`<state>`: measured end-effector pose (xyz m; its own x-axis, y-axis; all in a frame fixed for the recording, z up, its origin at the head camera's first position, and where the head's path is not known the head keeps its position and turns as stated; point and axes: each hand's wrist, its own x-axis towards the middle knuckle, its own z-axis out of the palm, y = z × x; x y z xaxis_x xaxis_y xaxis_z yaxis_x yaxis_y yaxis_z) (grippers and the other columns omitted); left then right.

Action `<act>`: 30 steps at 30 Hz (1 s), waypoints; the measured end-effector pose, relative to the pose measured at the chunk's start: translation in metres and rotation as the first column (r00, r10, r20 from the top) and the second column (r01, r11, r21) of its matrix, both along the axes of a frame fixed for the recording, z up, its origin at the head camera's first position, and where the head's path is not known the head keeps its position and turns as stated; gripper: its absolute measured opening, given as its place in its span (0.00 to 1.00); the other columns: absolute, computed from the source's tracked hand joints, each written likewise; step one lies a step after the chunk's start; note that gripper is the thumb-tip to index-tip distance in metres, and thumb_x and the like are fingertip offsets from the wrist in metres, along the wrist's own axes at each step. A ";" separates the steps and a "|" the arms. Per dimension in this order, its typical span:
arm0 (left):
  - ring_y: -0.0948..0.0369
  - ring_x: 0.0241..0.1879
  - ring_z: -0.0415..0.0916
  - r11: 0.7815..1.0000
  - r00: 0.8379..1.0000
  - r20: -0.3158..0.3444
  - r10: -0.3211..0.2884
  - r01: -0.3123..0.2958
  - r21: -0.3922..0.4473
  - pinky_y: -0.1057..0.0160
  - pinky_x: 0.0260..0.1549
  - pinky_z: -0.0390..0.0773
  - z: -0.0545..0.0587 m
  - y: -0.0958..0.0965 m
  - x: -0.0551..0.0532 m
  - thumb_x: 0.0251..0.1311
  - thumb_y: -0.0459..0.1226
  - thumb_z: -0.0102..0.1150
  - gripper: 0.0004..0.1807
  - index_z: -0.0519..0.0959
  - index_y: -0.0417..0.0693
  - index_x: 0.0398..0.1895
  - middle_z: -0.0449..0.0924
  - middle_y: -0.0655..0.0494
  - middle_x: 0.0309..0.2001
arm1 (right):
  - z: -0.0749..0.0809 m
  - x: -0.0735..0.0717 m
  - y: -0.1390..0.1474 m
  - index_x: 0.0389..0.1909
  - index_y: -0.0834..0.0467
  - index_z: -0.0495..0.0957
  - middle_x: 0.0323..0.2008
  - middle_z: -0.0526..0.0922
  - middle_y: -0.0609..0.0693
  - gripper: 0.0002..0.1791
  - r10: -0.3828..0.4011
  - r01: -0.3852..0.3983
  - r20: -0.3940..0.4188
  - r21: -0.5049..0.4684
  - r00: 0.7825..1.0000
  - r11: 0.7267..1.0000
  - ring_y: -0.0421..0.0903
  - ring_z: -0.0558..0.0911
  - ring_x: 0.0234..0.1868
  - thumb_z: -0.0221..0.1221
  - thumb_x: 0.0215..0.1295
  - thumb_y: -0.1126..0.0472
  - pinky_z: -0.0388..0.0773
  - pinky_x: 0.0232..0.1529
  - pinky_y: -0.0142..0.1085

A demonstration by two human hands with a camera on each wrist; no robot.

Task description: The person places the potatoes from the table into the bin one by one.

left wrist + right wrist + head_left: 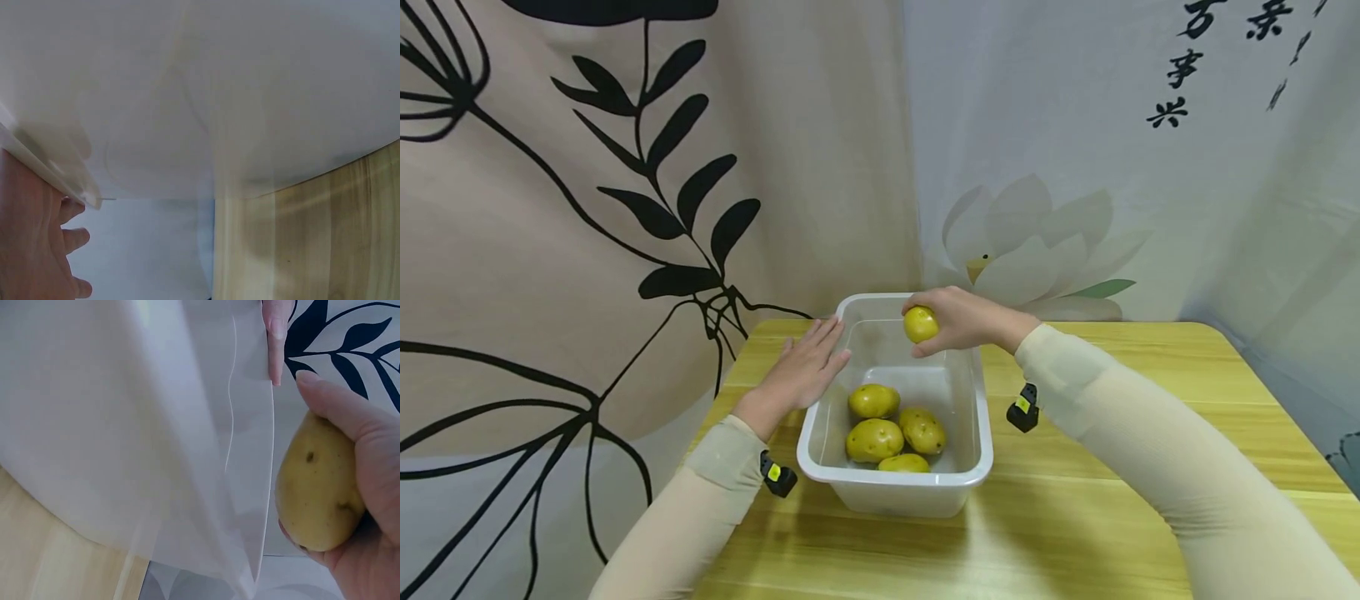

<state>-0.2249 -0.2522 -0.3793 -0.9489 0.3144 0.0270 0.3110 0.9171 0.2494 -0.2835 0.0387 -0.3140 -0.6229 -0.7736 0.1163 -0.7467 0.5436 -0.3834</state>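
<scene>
A white plastic bin (pixel 895 492) stands on the wooden table. Several yellow potatoes (pixel 874 440) lie together at its near end. Over the bin's far right part, my right hand (pixel 958 321) grips another potato (pixel 920 324), with thumb and fingers around its sides. The right wrist view shows this potato (pixel 322 487) up close, dark spots on its skin, level with the bin's rim. My left hand (pixel 801 367) rests with extended fingers along the left rim. In the left wrist view the fingers (pixel 75 240) lie at the rim beside the bin's outer wall.
The wooden table (pixel 1090 508) extends to both sides of the bin. Directly behind its far edge hangs a curtain (pixel 820 167) printed with dark plants, a lotus and characters. A small black wrist camera (pixel 1022 408) hangs under the right sleeve, another (pixel 777 475) by the left.
</scene>
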 end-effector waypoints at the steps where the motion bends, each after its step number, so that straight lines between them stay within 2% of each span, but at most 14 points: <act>1: 0.57 0.75 0.28 1.000 1.000 0.000 0.000 0.000 0.000 0.37 0.67 0.34 0.000 0.000 0.000 0.71 0.62 0.20 0.38 0.42 0.56 0.78 0.30 0.62 0.76 | 0.001 -0.002 -0.003 0.57 0.55 0.74 0.37 0.78 0.44 0.32 0.002 -0.002 0.005 0.007 1.000 1.000 0.42 0.76 0.33 0.71 0.52 0.47 0.75 0.34 0.35; 4: 0.56 0.75 0.28 1.000 1.000 0.001 0.002 -0.002 -0.001 0.37 0.67 0.35 0.001 -0.001 0.001 0.71 0.62 0.19 0.38 0.41 0.56 0.78 0.30 0.62 0.76 | 0.003 -0.006 -0.010 0.58 0.54 0.74 0.37 0.78 0.45 0.33 -0.008 0.006 0.039 0.035 0.999 0.999 0.42 0.76 0.34 0.71 0.52 0.46 0.75 0.34 0.34; 9: 0.57 0.75 0.28 1.000 1.000 0.002 0.006 -0.006 0.003 0.37 0.67 0.35 0.001 -0.002 0.002 0.70 0.63 0.18 0.38 0.42 0.56 0.78 0.30 0.63 0.76 | 0.007 -0.009 -0.022 0.61 0.51 0.72 0.41 0.78 0.45 0.35 -0.042 0.029 0.147 0.085 0.988 0.996 0.44 0.76 0.38 0.71 0.52 0.47 0.76 0.37 0.35; 16: 0.56 0.75 0.28 1.000 1.000 -0.003 -0.001 0.001 0.012 0.36 0.66 0.35 0.000 -0.002 0.001 0.69 0.64 0.17 0.39 0.43 0.55 0.78 0.30 0.63 0.76 | 0.000 -0.019 -0.037 0.61 0.48 0.72 0.45 0.77 0.44 0.34 -0.069 0.043 0.220 0.120 0.973 0.992 0.45 0.76 0.40 0.71 0.52 0.48 0.75 0.40 0.36; 21: 0.56 0.75 0.28 1.000 1.000 -0.005 0.004 -0.004 0.013 0.36 0.67 0.34 -0.002 -0.001 0.001 0.71 0.62 0.20 0.37 0.43 0.56 0.78 0.29 0.64 0.76 | -0.010 -0.024 -0.044 0.59 0.45 0.72 0.45 0.77 0.45 0.32 -0.088 0.058 0.319 0.102 0.944 0.993 0.45 0.76 0.42 0.71 0.52 0.50 0.75 0.43 0.36; 26: 0.56 0.75 0.29 1.000 1.000 -0.012 0.007 -0.006 0.015 0.36 0.66 0.34 -0.002 0.001 0.001 0.73 0.60 0.22 0.36 0.43 0.55 0.78 0.30 0.63 0.76 | -0.020 -0.021 -0.049 0.60 0.47 0.72 0.46 0.77 0.45 0.33 -0.054 0.034 0.402 0.059 0.914 0.998 0.45 0.75 0.44 0.72 0.52 0.52 0.74 0.45 0.36; 30: 0.55 0.75 0.30 1.000 1.000 -0.011 0.013 -0.013 0.016 0.36 0.66 0.35 -0.001 0.001 0.002 0.73 0.60 0.23 0.36 0.44 0.55 0.78 0.32 0.62 0.77 | -0.029 -0.020 -0.054 0.59 0.48 0.73 0.46 0.77 0.45 0.32 -0.028 0.017 0.437 0.027 0.899 0.999 0.46 0.74 0.45 0.72 0.52 0.54 0.74 0.46 0.36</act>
<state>-0.2230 -0.2513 -0.3805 -0.9524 0.3018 0.0429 0.3022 0.9169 0.2605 -0.3034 -0.0149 -0.3431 -0.6243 -0.7580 -0.1887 -0.4943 0.5705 -0.6559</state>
